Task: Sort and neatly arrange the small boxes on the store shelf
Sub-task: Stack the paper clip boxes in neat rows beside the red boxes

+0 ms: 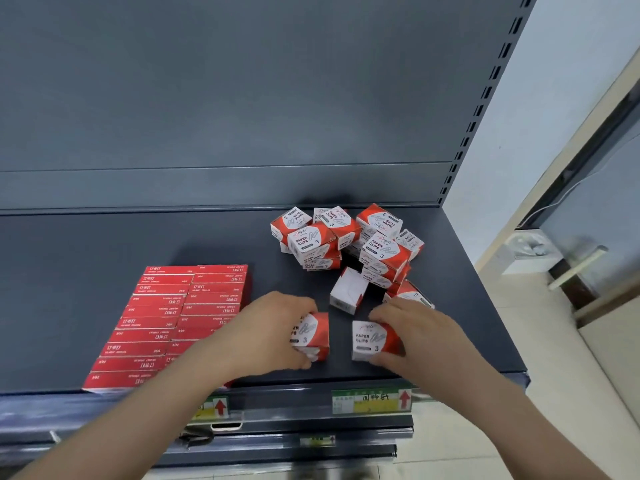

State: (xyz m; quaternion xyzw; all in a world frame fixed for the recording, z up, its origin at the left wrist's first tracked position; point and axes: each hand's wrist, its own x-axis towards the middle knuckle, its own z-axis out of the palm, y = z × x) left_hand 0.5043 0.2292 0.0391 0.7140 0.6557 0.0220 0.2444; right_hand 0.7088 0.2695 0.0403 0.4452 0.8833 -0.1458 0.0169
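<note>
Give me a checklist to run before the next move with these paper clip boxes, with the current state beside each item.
1. Grip of left hand on its paper clip box: ok.
2. Grip of right hand on the second box: ok.
3. Printed faces of both held boxes the same way up: ok.
4. Held boxes set flush side by side: not ok, a gap separates them.
5. The pile behind is sorted: not ok, it is jumbled, and a white-faced box tilts in front of it.
6. The staple boxes lie in two neat columns: ok.
</note>
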